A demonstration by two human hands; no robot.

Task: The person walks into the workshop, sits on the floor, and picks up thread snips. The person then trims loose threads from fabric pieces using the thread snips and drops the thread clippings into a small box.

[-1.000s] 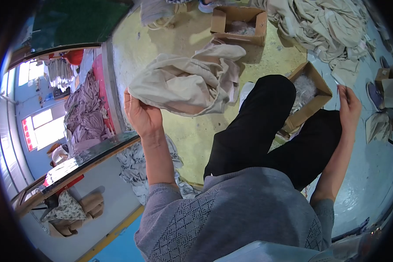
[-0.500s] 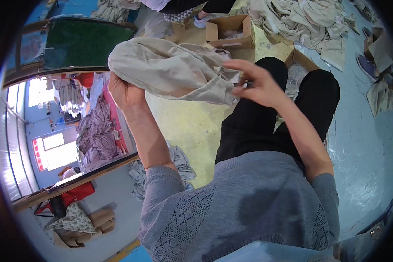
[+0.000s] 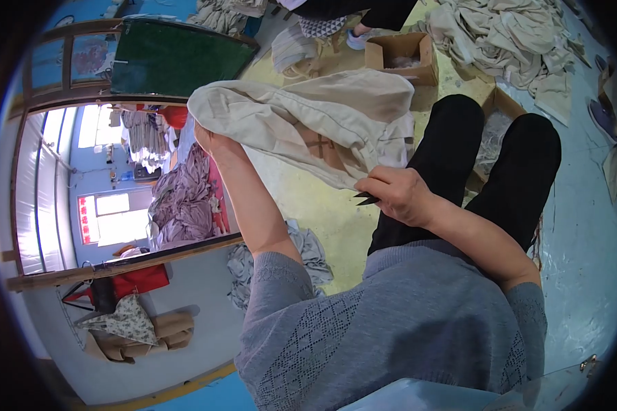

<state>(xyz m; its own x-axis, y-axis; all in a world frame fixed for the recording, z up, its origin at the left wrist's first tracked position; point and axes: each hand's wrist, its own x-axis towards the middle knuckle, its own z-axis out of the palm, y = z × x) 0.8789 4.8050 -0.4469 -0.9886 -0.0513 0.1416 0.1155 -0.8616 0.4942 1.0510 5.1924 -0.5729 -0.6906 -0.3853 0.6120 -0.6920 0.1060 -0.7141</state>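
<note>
A beige garment [image 3: 281,113] is stretched out in front of me, above the floor. My left hand [image 3: 211,140] is under its far left end, fingers mostly hidden by the cloth, gripping it. My right hand [image 3: 401,195] is closed at the garment's lower right edge. A small dark pointed tool [image 3: 367,199] sticks out from that hand, its two tips pointing left. Through an opening in the cloth, part of a brown surface shows.
Cardboard boxes stand ahead [image 3: 428,67] and beyond my knees [image 3: 497,103]. A large pile of beige garments [image 3: 507,34] lies at the upper right. Another person's legs [image 3: 384,12] are at the top. Grey cloth [image 3: 308,250] lies on the floor. A mirror-like framed opening is at left.
My right hand has moved down and closed at the garment's lower edge, with the dark tool now visible. The garment's right part has spread and lifted. The whole view has shifted.
</note>
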